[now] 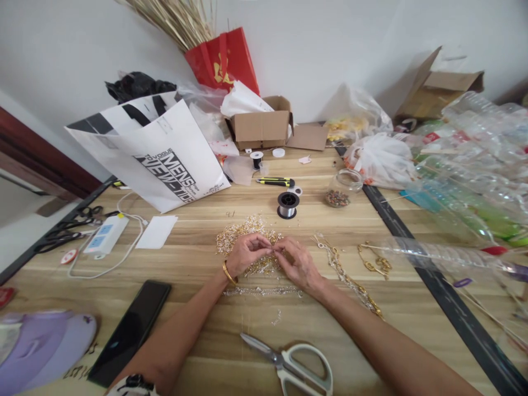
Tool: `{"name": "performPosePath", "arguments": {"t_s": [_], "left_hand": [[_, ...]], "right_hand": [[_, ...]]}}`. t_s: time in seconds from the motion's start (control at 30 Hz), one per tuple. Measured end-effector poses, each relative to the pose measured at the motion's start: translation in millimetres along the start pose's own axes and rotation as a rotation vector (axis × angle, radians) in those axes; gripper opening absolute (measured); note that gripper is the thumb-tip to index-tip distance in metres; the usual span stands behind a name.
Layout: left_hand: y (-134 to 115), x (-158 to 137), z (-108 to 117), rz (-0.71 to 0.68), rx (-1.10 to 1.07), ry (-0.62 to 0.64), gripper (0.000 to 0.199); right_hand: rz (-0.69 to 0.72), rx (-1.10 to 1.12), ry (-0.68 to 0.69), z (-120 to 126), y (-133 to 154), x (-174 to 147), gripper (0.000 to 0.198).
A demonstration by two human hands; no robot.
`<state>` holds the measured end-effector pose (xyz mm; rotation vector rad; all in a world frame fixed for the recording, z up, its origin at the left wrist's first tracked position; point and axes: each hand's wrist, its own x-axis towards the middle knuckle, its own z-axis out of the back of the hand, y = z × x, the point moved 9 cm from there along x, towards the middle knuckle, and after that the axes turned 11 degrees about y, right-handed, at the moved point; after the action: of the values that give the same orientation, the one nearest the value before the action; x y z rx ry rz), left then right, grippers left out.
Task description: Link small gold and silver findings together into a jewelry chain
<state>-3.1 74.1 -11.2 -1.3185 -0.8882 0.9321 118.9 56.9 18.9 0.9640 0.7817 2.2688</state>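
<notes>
Left hand [249, 252] and right hand [297, 264] meet at the fingertips, held narrow, over the gold-and-silver heap of tiny pieces [235, 234] on the table [198, 300]; can't tell what's pinched, if anything. Main risk imo: a loose pinch loses a bit in there, or a dragging right hand snags the silvery chain [256, 291].

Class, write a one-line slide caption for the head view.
Left hand and right hand close together over a pile of small gold- and silver-coloured pieces, white-handled scissors lying nearby.
</notes>
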Motion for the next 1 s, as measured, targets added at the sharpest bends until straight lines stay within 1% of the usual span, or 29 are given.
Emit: {"name": "performPosePath", "arguments": {"t_s": [0.13, 0.33, 0.57, 0.7, 0.8, 0.9, 0.97, 1.0], "left_hand": [[-4.2, -2.0, -0.4, -0.005, 0.021, -0.012, 0.026], [-6.2, -2.3, -1.2, -0.017, 0.012, -0.008, 0.024], [-9.4, -3.3, -4.7, -0.035, 0.065, 0.008, 0.019], [-16.6, -4.5, -7.2, -0.034, 0.139, -0.002, 0.018], [-21.5, -4.9, -8.2, -0.051, 0.163, -0.01, 0.019], [-23.5, -4.5, -9.2, -0.072, 0.179, -0.001, 0.019], [-23.4, -4.1, -8.5, -0.082, 0.191, 0.002, 0.018], [-23.3, -4.1, -7.5, -0.089, 0.192, -0.001, 0.019]], "right_hand": [[0.009, -0.023, 0.008, -0.4, 1.2, -0.9, 0.017], [-0.02, -0.029, 0.013, -2.3, -2.4, -1.9, 0.018], [0.018, -0.074, -0.056, 4.2, 4.0, -3.1, 0.024], [0.031, -0.091, -0.016, -2.0, 1.8, -2.5, 0.013], [0.008, -0.101, -0.007, -2.7, -0.1, -2.6, 0.007], [-0.005, -0.093, -0.024, 2.2, 4.5, -3.4, 0.007], [-0.013, -0.039, -0.034, 6.6, 7.7, -3.8, 0.006], [-0.03, 0.004, -0.061, 10.7, 7.0, -4.4, 0.003]]}}
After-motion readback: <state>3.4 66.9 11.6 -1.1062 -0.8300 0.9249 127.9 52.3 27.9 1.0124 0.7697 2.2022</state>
